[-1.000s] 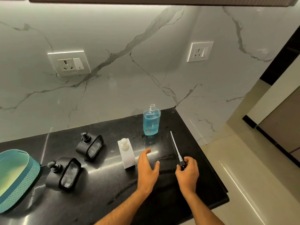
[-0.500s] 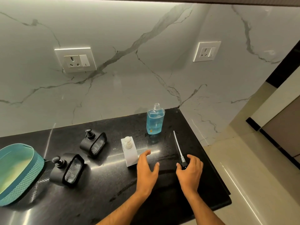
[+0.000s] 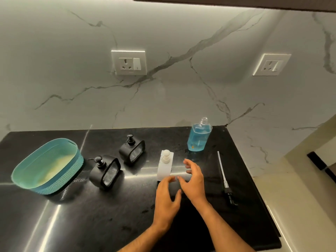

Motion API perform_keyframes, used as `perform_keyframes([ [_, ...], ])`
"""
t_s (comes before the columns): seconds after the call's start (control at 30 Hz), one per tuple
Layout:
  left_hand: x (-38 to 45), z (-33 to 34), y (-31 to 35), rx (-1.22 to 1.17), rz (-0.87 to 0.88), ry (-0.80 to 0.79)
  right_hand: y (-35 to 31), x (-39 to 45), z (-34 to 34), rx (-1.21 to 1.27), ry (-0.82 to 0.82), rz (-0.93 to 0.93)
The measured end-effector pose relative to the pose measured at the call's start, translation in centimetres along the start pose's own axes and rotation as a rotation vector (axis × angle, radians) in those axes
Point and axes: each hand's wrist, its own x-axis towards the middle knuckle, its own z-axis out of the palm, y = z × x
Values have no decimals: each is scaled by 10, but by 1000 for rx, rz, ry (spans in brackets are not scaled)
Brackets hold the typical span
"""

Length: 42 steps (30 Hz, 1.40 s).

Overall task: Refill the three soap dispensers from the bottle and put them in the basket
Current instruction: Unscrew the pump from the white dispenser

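Observation:
A white soap dispenser (image 3: 165, 165) stands mid-counter with its pump on. My left hand (image 3: 166, 199) is open just in front of its base, fingertips near it. My right hand (image 3: 193, 179) is open to the dispenser's right, holding nothing. Two black dispensers (image 3: 105, 172) (image 3: 132, 149) stand further left. The uncapped bottle of blue soap (image 3: 199, 137) stands at the back. Its black pump with a long tube (image 3: 224, 177) lies flat on the counter to the right of my hands. A teal basket (image 3: 46, 165) sits at far left.
The black counter (image 3: 91, 215) ends in an edge at the right, with the floor below. A marble wall with two sockets (image 3: 129, 62) (image 3: 271, 64) runs behind.
My right hand let go of the pump, which now lies on the counter, and moved left toward the white dispenser. My left hand also edged closer to it. The camera view shifted left.

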Motion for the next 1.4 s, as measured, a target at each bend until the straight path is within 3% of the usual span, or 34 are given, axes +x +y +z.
perform_keyframes([
  [0.17, 4, -21, -7, 29, -35, 130, -11, 23, 17, -18, -212, -7],
  [0.4, 22, -33, -6, 42, -101, 179, -18, 42, 27, 51, -321, 48],
  [0.6, 48, -41, -12, 20, -126, 217, -15, 45, 31, 37, -248, 25],
  [0.9, 78, -54, -27, 73, -120, 99, -8, 32, 32, 22, -100, 42],
  [1.17, 79, -65, -35, 12, -104, 19, -10, 2, 30, 25, -80, 27],
  [1.27, 79, -71, -35, -56, -118, -25, -18, -7, 25, 26, -78, -29],
  [1.4, 72, -73, -28, -92, -87, -5, -46, -10, 18, -154, -11, -192],
])
